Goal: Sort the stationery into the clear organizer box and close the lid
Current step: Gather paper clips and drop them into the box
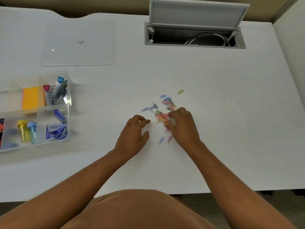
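- At the far left of the white desk [214, 146], the clear organizer box [68, 113] is sitting open, partly cut off by the edge of view.
- Its back compartments are holding an orange sticky-note pad [32, 98] and, to the right of that, two staplers [57, 90] standing on end, one with a red tip and one with a blue tip.
- Its front compartments are holding a yellow vial [23, 131] and a pale blue vial [32, 132] side by side, with blue staple boxes [57, 128] in the section to their right.
- Behind the box, the clear lid [79, 43] is lying flat on the desk, apart from it.
- Near the middle, my left hand [133, 134] is resting on the desk with its fingers loosely curled and nearly closed; I cannot tell whether it is pinching anything.
- Just right of it, the coloured paper clips [165, 109] are lying scattered in a loose heap, with a few strays, such as a yellow-green clip [180, 91], lying off to the back right.
- My right hand [181, 124] is lying over the near side of the heap, fingers bunched around a cluster of clips.
- At the back right, a grey cable hatch [194, 35] is standing open with a white cable [206, 39] inside.
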Demonstrator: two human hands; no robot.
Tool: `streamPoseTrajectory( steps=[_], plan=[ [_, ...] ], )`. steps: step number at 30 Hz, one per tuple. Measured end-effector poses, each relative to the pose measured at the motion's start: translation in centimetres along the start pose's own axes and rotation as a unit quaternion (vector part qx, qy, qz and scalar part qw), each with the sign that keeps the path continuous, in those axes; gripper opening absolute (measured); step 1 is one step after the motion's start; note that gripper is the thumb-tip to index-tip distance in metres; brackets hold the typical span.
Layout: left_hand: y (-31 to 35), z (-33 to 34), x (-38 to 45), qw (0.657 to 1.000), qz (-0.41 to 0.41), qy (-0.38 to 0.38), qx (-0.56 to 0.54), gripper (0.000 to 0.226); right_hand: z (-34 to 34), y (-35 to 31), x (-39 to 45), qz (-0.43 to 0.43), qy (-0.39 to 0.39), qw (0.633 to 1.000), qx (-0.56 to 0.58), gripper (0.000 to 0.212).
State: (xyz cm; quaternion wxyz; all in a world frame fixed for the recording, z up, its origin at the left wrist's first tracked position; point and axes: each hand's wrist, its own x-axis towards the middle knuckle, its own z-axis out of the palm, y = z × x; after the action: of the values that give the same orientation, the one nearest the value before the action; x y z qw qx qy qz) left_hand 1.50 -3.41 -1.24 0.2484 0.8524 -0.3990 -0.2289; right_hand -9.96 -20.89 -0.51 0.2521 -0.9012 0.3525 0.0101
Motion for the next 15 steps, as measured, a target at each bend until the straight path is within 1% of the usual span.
streamPoseTrajectory(
  steps=[4, 6, 8, 9, 10, 11, 12, 13, 14, 15],
  plan=[
    [0.9, 0.1, 0.3, 0.998, -0.034, 0.003, -0.053, 0.043, 0.1, 0.2, 0.3, -0.043, 0.023, 0.999, -0.024, 0.031],
    [1.5, 0.2, 0.5, 0.994, -0.054, 0.012, -0.091, 0.039, -0.1, 0.4, 0.4, -0.048, 0.031, 0.998, -0.009, 0.026],
    [2.1, 0.3, 0.8, 0.983, -0.092, 0.012, -0.159, 0.034, -0.5, 0.4, 0.6, -0.031, 0.036, 0.999, 0.016, 0.024],
    [2.6, 0.4, 0.9, 0.970, -0.121, 0.005, -0.211, 0.031, -0.8, 0.4, 0.8, -0.019, 0.038, 0.999, 0.033, 0.023],
    [3.1, 0.4, 1.1, 0.947, -0.156, -0.006, -0.280, 0.028, -1.1, 0.3, 0.8, -0.009, 0.043, 0.998, 0.054, 0.022],
    [3.7, 0.5, 1.3, 0.910, -0.197, -0.019, -0.365, 0.027, -1.4, 0.2, 0.8, 0.001, 0.052, 0.995, 0.080, 0.019],
    [4.3, 0.5, 1.5, 0.853, -0.241, -0.035, -0.461, 0.027, -1.6, -0.1, 0.6, 0.010, 0.060, 0.992, 0.107, 0.017],
    [5.0, 0.5, 1.7, 0.784, -0.275, -0.054, -0.554, 0.027, -1.8, -0.4, 0.4, 0.015, 0.065, 0.988, 0.137, 0.015],
    [5.5, 0.5, 1.9, 0.717, -0.292, -0.070, -0.628, 0.029, -1.8, -0.9, -0.1, 0.014, 0.064, 0.984, 0.166, 0.014],
    [6.0, 0.6, 2.1, 0.667, -0.297, -0.080, -0.679, 0.031, -1.7, -1.4, -0.6, 0.009, 0.057, 0.980, 0.190, 0.015]
  ],
)
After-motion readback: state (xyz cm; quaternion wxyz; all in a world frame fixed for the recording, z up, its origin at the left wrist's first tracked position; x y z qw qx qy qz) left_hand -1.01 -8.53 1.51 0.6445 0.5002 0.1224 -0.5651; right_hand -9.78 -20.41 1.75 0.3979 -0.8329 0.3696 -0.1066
